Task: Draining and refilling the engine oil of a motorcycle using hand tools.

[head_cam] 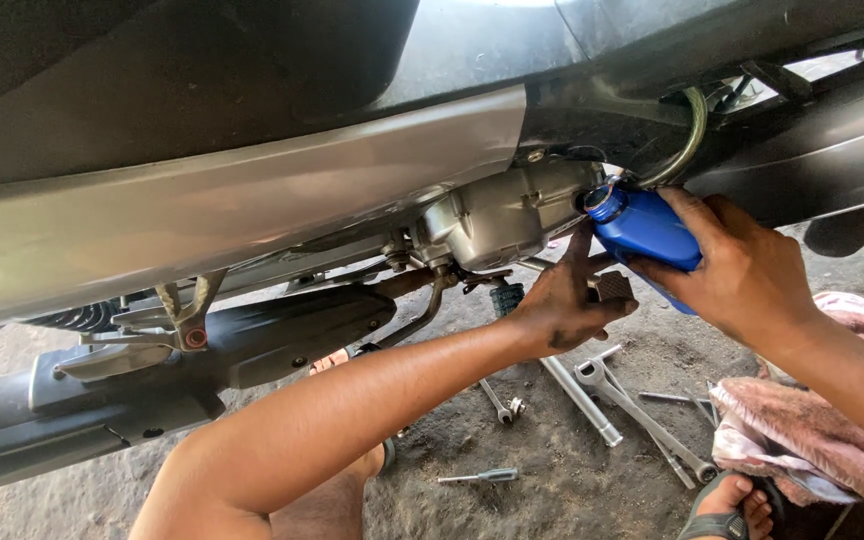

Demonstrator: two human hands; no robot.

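Observation:
A blue plastic bottle [649,237] is tipped with its neck against an opening on the silver engine case [500,216] of a motorcycle. My right hand [742,265] grips the bottle's body from the right and above. My left hand [564,303], smeared with dark grease, reaches up under the bottle, its fingers propping the underside near the neck. Both forearms stretch in from the lower edge.
A grey exhaust pipe [152,375] runs along the lower left beneath the silver body panel [232,205]. Several wrenches [632,405] and a screwdriver [480,477] lie on the dirt ground. A pink cloth [802,430] is at right, beside a sandalled foot [727,505].

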